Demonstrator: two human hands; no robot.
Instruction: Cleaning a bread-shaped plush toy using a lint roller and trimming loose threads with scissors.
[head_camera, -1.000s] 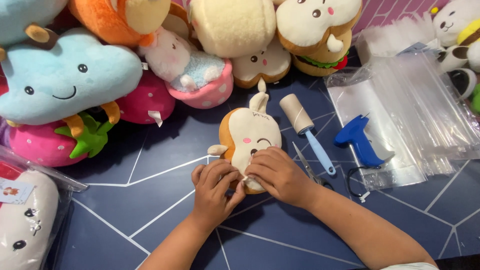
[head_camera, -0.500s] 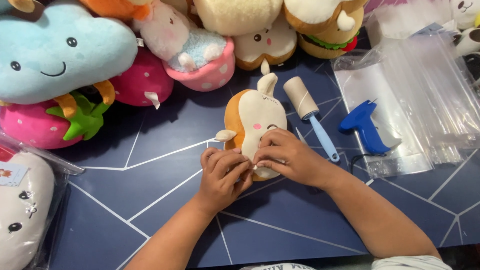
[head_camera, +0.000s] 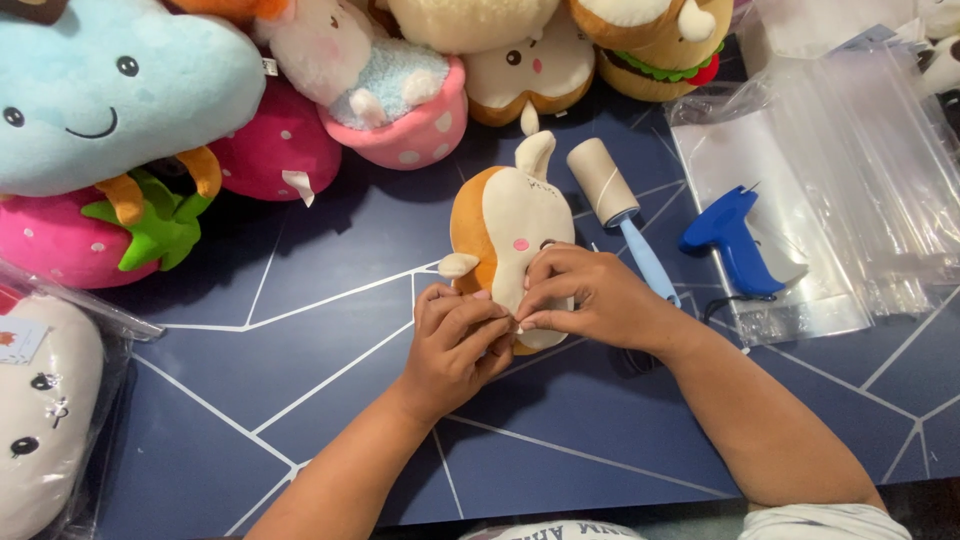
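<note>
Just left of the lint roller (head_camera: 605, 185), the toast plush (head_camera: 510, 225) is now turned more side-on, pinched low down by both closed hands, left hand (head_camera: 455, 340) and right hand (head_camera: 585, 300), suggesting closer inspection.

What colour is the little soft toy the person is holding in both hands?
The soft toy is cream on its face with an orange-brown side and pink cheeks, seen in the head view.

Your left hand (head_camera: 455, 340): bare, no glove, ring or watch visible | your right hand (head_camera: 590, 300): bare, nails short | forearms: both uncovered up to the frame edge | sleeve (head_camera: 825, 522): white, short, shows at your right upper arm | shirt (head_camera: 550, 530): white with dark lettering, only a strip visible
</note>
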